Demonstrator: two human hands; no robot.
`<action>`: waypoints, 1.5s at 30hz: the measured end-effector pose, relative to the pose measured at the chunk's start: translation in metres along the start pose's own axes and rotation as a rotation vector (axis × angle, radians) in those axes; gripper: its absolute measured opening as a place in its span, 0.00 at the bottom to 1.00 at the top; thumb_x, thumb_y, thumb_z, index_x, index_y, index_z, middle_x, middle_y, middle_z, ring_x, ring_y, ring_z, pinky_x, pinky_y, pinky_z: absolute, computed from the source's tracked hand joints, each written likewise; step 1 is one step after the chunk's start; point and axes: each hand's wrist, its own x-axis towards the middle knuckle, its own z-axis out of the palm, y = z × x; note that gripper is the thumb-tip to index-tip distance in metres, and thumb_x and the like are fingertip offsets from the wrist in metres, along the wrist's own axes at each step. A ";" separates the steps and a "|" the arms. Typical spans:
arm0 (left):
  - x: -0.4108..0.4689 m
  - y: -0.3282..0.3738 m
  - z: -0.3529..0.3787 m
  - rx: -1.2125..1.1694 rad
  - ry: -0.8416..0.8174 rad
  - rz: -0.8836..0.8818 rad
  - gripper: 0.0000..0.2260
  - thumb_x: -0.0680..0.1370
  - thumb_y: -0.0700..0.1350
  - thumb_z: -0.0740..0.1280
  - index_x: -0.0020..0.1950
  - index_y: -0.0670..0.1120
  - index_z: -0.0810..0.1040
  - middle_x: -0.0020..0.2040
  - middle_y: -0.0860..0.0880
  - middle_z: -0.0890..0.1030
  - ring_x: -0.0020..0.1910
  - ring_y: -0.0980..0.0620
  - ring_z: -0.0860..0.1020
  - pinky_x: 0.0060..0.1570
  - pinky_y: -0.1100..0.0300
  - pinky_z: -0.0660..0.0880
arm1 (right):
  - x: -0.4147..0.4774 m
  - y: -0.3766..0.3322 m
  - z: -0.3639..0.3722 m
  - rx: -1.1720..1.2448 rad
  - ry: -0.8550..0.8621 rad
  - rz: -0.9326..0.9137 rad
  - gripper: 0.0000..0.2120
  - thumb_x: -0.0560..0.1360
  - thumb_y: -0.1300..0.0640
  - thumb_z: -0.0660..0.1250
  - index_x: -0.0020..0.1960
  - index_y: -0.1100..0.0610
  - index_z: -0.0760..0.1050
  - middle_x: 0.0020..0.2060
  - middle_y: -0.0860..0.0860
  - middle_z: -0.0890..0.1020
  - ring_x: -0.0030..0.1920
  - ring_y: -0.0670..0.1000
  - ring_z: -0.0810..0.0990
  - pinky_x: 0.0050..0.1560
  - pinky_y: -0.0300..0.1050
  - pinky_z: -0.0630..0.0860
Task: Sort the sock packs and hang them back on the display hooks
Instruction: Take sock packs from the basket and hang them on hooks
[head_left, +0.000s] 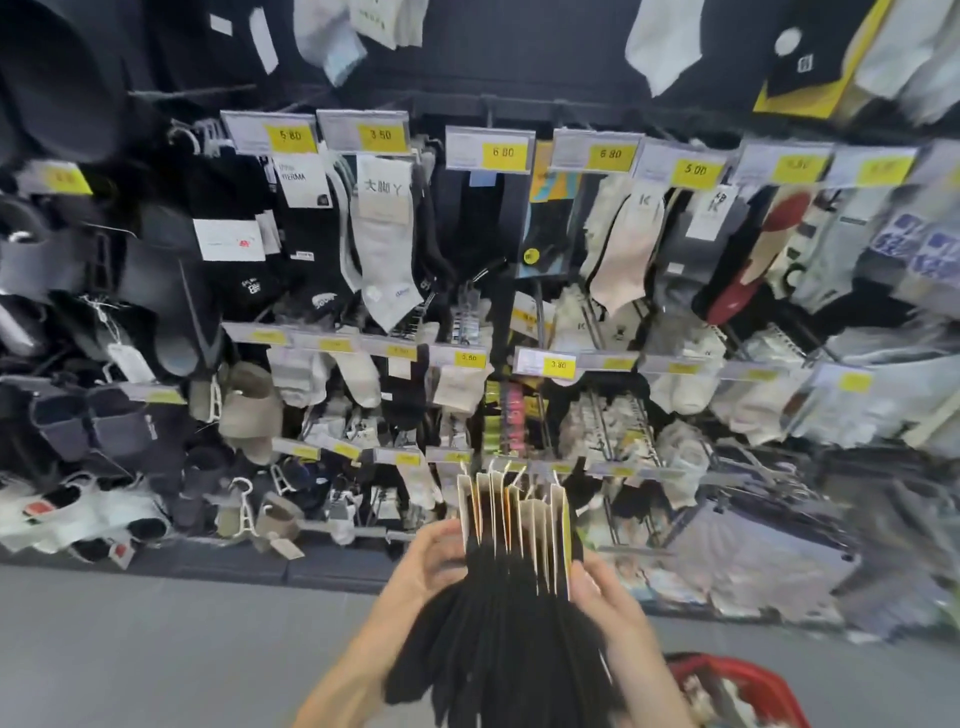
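Sorting stage, as judged: a fanned bundle of black sock packs (511, 561), card headers uppermost, is gathered but not yet hung. The left hand (434, 558) grips its left side and the right hand (605, 597) its right, near and below the far display hooks (618, 431). The red basket (737, 680), near right, has indistinct contents.

place: shop | evidence: socks (387, 249) on display hooks, yellow price tags (503, 153), red shopping basket (737, 686)

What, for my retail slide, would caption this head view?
Black sock packs gripped by left hand and right hand before the display.
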 end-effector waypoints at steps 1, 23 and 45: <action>0.004 -0.004 -0.001 -0.061 0.074 -0.059 0.15 0.76 0.28 0.64 0.59 0.41 0.74 0.56 0.41 0.78 0.48 0.48 0.78 0.47 0.67 0.76 | -0.003 -0.002 0.004 0.008 0.037 -0.027 0.07 0.77 0.63 0.65 0.51 0.55 0.80 0.39 0.44 0.87 0.38 0.38 0.85 0.34 0.26 0.75; -0.032 -0.024 -0.046 0.116 0.009 0.030 0.30 0.63 0.50 0.75 0.65 0.56 0.75 0.53 0.54 0.86 0.50 0.55 0.85 0.45 0.59 0.77 | -0.018 0.026 0.041 0.126 0.083 -0.051 0.14 0.67 0.54 0.77 0.51 0.52 0.80 0.54 0.58 0.85 0.53 0.61 0.84 0.52 0.58 0.81; 0.146 -0.089 0.032 0.229 0.064 0.018 0.41 0.59 0.53 0.84 0.69 0.53 0.71 0.57 0.52 0.85 0.57 0.52 0.83 0.52 0.58 0.80 | 0.138 0.045 -0.103 -0.233 -0.037 0.073 0.16 0.69 0.50 0.77 0.56 0.39 0.81 0.54 0.43 0.85 0.57 0.42 0.82 0.54 0.38 0.77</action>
